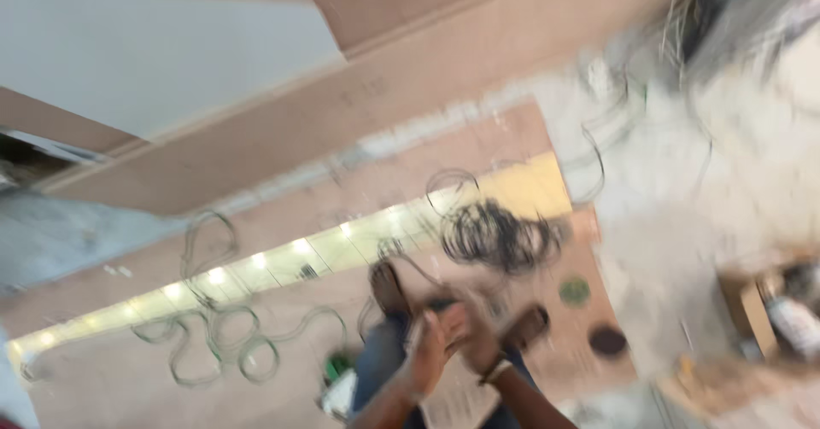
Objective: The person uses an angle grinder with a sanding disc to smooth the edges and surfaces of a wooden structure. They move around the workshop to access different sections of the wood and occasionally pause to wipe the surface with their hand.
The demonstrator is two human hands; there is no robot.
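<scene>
Down near the bottom of the blurred, tilted view, the left hand (424, 354) and the right hand (475, 337) meet in front of the person's legs, fingers overlapping. Between them may be a thin strand of wire, but the motion blur hides it, so I cannot tell whether either hand is closed on anything or merely touching the other. A band sits on the right wrist. Just beyond the hands, a dark tangle of wire (502, 236) lies on a long yellow board (282, 258) that runs from far right to near left and shows a row of bright spots along it. To the left, loops of green cable (213, 331) sprawl over the brown floor (102, 378), well apart from the hands. A small green disc (574, 290) and a dark round thing (607, 340) lie to the right, and a cardboard box (752, 309) stands further right. Judging by this, the wire is mostly untouched in its tangle, and any sorting looks barely begun.
</scene>
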